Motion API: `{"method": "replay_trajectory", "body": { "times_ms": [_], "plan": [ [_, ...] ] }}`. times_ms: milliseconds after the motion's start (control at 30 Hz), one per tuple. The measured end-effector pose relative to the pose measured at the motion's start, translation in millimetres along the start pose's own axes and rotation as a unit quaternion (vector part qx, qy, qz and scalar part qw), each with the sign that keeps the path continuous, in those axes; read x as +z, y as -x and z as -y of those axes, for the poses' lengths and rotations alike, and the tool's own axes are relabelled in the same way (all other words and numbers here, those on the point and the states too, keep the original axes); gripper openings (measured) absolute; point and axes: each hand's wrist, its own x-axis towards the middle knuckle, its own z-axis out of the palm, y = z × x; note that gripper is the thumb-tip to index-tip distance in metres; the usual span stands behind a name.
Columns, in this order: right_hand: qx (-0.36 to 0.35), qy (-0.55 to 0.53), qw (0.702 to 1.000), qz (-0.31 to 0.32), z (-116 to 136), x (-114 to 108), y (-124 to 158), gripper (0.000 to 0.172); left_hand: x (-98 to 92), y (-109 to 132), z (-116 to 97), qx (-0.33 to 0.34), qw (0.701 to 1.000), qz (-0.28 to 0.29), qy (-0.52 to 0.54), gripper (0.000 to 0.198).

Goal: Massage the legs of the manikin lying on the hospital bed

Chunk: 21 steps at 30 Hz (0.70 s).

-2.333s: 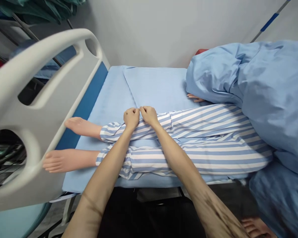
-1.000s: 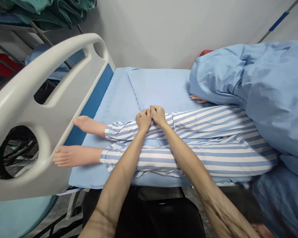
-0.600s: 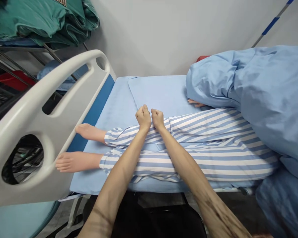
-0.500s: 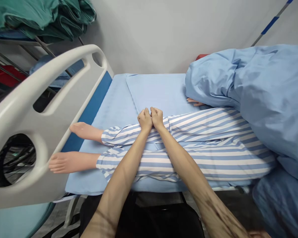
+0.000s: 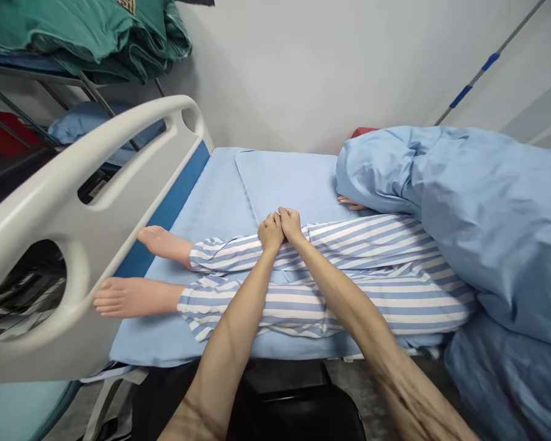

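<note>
since the blue-and-white striped cotton trousers [image 5: 395, 306] lie loose on a pale mannequin [image 5: 135, 297], i judge the cloth will be light, soft and quick to give, while the limb inside will feel heavier and stiffer. my left hand [image 5: 270, 233] and right hand [image 5: 291, 223] sit side by side, touching, on the far trouser leg [image 5: 358, 245], between its hem and a crumpled blue duvet [image 5: 477, 202]. the fingers of each hand are curled together and look closed on the cloth. a full bunch of fabric there should hold better than the thin hem near the bare foot [image 5: 163, 243]. the legs lie on a smooth light-blue bed sheet [image 5: 211, 196], near a white plastic footboard [image 5: 37, 245].
</note>
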Motion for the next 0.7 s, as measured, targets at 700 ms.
{"method": "replay_trajectory", "body": {
  "times_ms": [700],
  "plan": [
    [-0.028, 0.023, 0.999, -0.009, -32, -24, -8, 0.040, 2.9, 4, 2, 0.026, 1.000, -0.005, 0.015, 0.037]
  ]
}}
